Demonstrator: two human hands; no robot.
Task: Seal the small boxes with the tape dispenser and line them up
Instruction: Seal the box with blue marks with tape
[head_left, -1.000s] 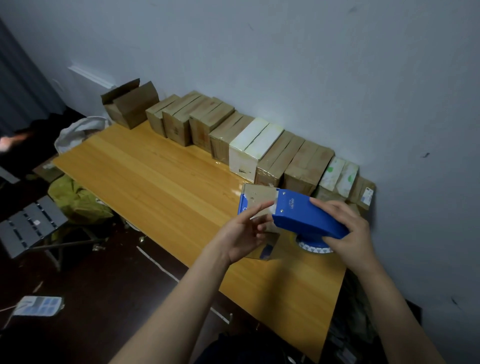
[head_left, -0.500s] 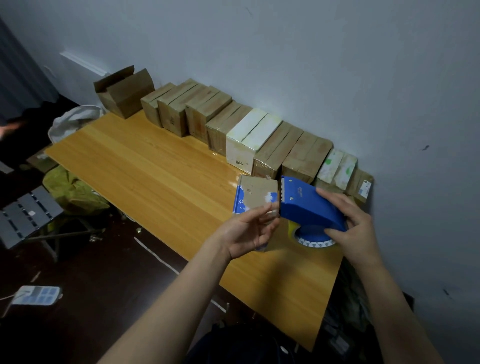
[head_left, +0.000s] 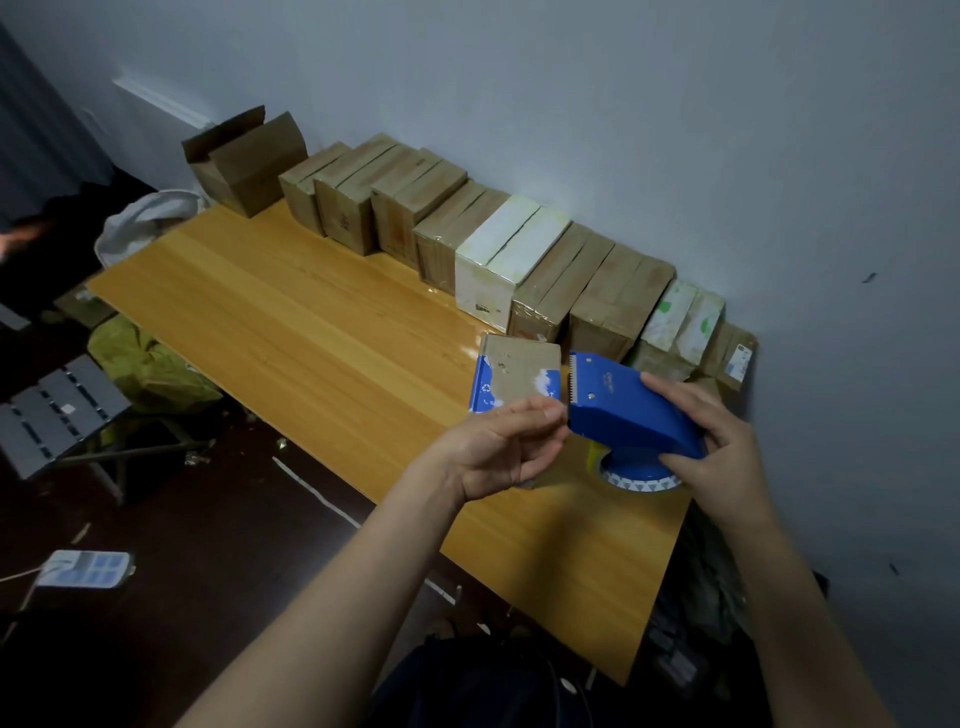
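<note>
My left hand (head_left: 501, 449) holds a small brown box with blue sides (head_left: 517, 376) above the wooden table (head_left: 291, 332), thumb on its near face. My right hand (head_left: 714, 452) grips the blue tape dispenser (head_left: 623, 410), whose toothed blade sits just right of the box's top edge. The tape roll (head_left: 641, 475) shows under the dispenser. A row of sealed boxes (head_left: 467, 249) stands along the wall, including a white one (head_left: 506, 260).
An open brown carton (head_left: 244, 161) stands at the row's far left end. Left of the table on the dark floor are a white bag (head_left: 143, 221), a yellow-green bag (head_left: 150, 366), a folding stool (head_left: 57, 410) and a power strip (head_left: 83, 569).
The dispenser has slid back off the box top toward the right, leaving the box's top face uncovered. My left hand shifted lower on the box's near side.
</note>
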